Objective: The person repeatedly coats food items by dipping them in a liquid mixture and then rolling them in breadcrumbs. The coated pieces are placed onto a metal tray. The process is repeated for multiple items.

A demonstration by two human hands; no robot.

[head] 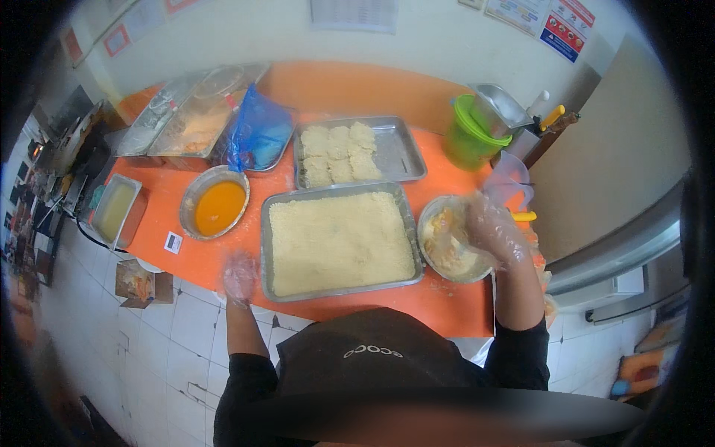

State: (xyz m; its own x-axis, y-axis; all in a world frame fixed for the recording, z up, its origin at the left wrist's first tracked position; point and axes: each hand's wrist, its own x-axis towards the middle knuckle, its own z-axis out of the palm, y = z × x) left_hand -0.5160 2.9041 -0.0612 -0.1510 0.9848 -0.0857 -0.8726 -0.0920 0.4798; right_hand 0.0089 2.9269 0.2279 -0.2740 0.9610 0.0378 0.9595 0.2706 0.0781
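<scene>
My right hand [497, 229], in a clear plastic glove, is over the right side of a round metal bowl [424, 246] of pale flour-like powder with orange-tinged pieces. Blur hides its fingertips, and I cannot tell whether they hold anything. My left hand [239, 276], gloved the same way, is at the orange table's front edge, left of a large metal tray [268, 290] spread with pale crumbs [341, 243]. Its fingers are blurred too. Behind that tray, a second metal tray [405, 148] holds several crumb-coated pieces [338, 153]. A metal bowl [187, 215] of orange liquid [220, 208] stands back left.
A deep metal pan [137, 209] of cloudy liquid stands far left. Behind are lidded containers [195, 123] and a blue plastic bag [254, 131]. At the right are a green bucket [469, 137], a clear plastic jug [505, 179] and upright knives [550, 118]. An open cardboard box [162, 288] is below left.
</scene>
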